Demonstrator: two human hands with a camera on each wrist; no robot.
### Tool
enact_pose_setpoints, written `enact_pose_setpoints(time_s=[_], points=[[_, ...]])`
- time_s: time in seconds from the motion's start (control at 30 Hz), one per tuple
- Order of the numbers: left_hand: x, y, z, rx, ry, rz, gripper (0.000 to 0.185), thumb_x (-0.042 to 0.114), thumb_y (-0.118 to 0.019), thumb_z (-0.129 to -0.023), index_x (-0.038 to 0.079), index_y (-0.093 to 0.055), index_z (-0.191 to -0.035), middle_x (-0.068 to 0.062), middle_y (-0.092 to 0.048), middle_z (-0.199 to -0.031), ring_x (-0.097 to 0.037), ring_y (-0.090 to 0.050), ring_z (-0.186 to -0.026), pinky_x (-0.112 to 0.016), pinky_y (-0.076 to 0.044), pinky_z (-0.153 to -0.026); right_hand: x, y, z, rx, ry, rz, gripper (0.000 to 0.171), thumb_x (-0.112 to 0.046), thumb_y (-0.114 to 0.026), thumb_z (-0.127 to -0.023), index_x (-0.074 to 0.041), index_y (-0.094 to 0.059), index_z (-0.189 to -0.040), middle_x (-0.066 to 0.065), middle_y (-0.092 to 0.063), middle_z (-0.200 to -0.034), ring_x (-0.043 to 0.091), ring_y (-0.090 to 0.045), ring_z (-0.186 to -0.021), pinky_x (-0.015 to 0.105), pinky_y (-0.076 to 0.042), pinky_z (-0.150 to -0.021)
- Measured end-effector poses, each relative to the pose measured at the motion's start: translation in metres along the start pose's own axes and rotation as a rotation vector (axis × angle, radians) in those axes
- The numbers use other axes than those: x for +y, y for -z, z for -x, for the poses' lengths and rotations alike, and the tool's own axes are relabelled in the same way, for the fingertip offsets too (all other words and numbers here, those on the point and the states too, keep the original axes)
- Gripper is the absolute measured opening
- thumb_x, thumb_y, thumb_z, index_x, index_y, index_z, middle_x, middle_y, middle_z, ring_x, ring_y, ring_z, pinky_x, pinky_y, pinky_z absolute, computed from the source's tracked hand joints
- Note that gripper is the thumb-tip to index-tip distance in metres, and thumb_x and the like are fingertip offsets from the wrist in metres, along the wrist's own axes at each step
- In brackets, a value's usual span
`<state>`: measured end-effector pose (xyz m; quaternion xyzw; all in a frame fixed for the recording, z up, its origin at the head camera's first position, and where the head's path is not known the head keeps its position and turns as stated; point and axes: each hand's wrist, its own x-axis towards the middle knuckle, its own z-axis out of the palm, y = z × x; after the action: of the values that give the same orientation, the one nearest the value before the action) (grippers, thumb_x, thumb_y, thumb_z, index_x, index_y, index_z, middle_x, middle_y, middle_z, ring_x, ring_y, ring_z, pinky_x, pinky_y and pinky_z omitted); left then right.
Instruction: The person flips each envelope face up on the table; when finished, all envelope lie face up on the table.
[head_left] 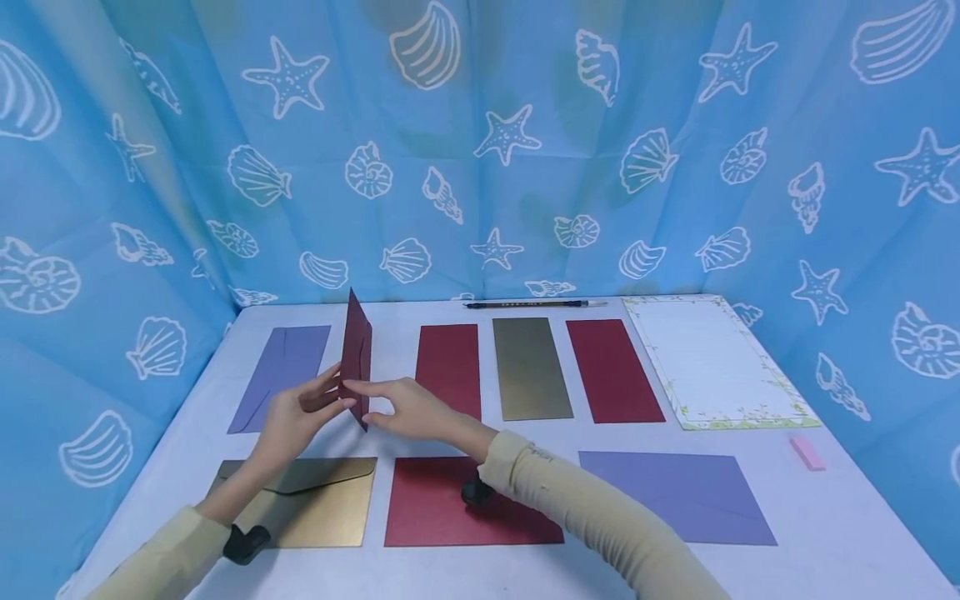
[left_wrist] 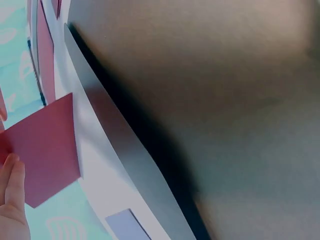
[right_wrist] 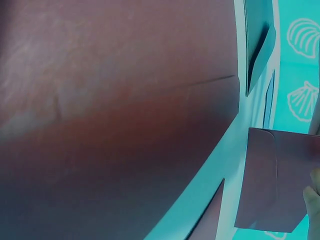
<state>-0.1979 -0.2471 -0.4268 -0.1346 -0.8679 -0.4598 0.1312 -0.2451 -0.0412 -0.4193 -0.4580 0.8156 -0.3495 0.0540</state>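
Only left wrist, held envelope's plain face (left_wrist: 47,150)

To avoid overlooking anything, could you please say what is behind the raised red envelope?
Around the red envelope, white table and blue curtain show behind; the left hand touches its far side. What it covers is hidden.

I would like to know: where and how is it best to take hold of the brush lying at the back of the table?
Probably by the dark middle of the brush, pinched across its width from above and the front: it is thin, lies flat, running left to right, and the curtain hangs close behind it.
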Motion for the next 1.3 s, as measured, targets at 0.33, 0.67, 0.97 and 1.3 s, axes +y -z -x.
enact_pose_setpoints(time_s=[0.33,0.67,0.97,1.3], points=[[-0.004,0.011,0.005,0.023,-0.018,-0.046,0.063,0.012,-0.075,-0.084,0.002,-0.048,-0.140,-0.022,-0.057,-0.130,-0.035,-0.061,-0.109,-0.032,-0.050,-0.080,0.008,-0.009,-0.001,-0.079,-0.073,0.078,0.058,-0.015,-0.067,-0.092,-0.013,-0.044,-0.146,0.004,-0.056,-0.062,0.006,-0.022,-0.044,0.015,-0.034,-0.052],[-0.008,0.017,0.011,0.022,0.046,-0.020,0.061,0.013,-0.075,-0.084,0.005,-0.050,-0.140,-0.021,-0.058,-0.129,-0.035,-0.060,-0.112,-0.029,-0.049,-0.082,0.015,-0.017,0.000,-0.133,-0.115,0.055,0.056,-0.017,-0.065,-0.094,-0.010,-0.044,-0.145,0.008,-0.059,-0.132,0.007,-0.062,-0.104,0.013,-0.045,-0.075],[-0.014,0.024,0.013,0.041,0.170,0.021,0.059,0.022,-0.074,-0.086,0.003,-0.052,-0.138,-0.022,-0.059,-0.127,-0.034,-0.058,-0.114,-0.014,-0.050,-0.075,0.012,-0.019,-0.002,-0.154,-0.144,0.066,0.059,-0.018,-0.067,-0.092,-0.011,-0.043,-0.146,0.003,-0.065,-0.073,0.006,-0.036,-0.045,0.014,-0.039,-0.052],[-0.023,0.030,0.014,-0.004,0.225,-0.051,0.057,0.020,-0.073,-0.087,-0.001,-0.053,-0.136,-0.024,-0.060,-0.124,-0.035,-0.061,-0.110,-0.015,-0.051,-0.076,0.013,-0.021,-0.003,-0.151,-0.155,0.071,0.057,-0.017,-0.068,-0.092,-0.010,-0.046,-0.144,-0.002,-0.049,-0.052,0.006,-0.024,-0.039,0.015,-0.034,-0.047]])
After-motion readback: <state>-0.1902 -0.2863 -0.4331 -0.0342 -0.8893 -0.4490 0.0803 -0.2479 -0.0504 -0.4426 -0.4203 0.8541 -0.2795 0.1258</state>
